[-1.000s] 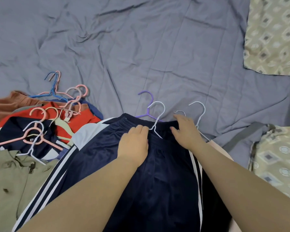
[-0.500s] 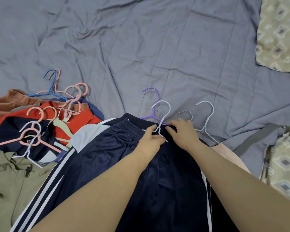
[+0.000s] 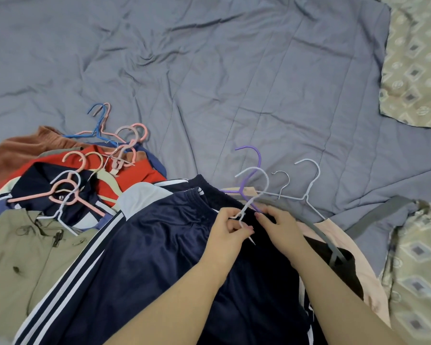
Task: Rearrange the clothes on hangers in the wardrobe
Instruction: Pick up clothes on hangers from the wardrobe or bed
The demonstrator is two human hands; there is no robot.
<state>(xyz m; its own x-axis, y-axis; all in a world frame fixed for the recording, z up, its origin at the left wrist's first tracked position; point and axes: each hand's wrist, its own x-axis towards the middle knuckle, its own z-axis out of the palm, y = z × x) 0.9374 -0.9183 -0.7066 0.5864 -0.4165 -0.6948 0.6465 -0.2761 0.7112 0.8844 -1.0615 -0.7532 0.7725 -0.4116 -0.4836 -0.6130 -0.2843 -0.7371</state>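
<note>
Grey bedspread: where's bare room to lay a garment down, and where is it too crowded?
The far half of the grey quilted bedspread is bare, from above the pile of clothes on pastel hangers at left to the diamond-patterned fabric at right. A narrower strip runs between that pile and the purple plastic hanger. The near edge is crowded with garments.

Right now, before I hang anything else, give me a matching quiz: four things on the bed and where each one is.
1 pale hanger
2 navy shorts
3 olive jacket
4 red shirt

A bottom-left corner
B pinched by the left hand
C left pile, under pink hangers
D centre foreground, white side stripes

Pairs: 1B, 2D, 3A, 4C
</note>
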